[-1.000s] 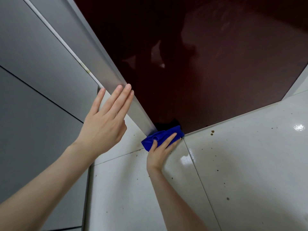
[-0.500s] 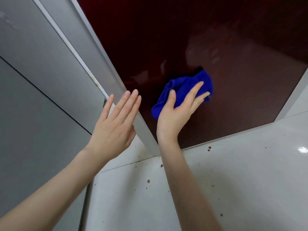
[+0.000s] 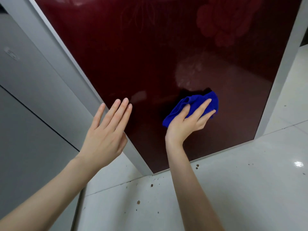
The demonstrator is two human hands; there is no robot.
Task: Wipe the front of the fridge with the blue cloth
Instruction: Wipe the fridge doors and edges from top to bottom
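Fridge front [image 3: 166,55], glossy dark red: by its grey left edge the left hand [image 3: 106,130] is up, fingers straight and together. Further right, the right hand [image 3: 186,124] presses the bunched blue cloth [image 3: 196,100] onto it low down, fingers spread.

Glossy pale tiled floor [image 3: 250,189], brown specks [image 3: 197,166] scattered by the standing fridge [image 3: 166,55].

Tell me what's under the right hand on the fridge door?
The bunched blue cloth, pressed by the right hand against the dark red fridge front. The door patch behind it is hidden.
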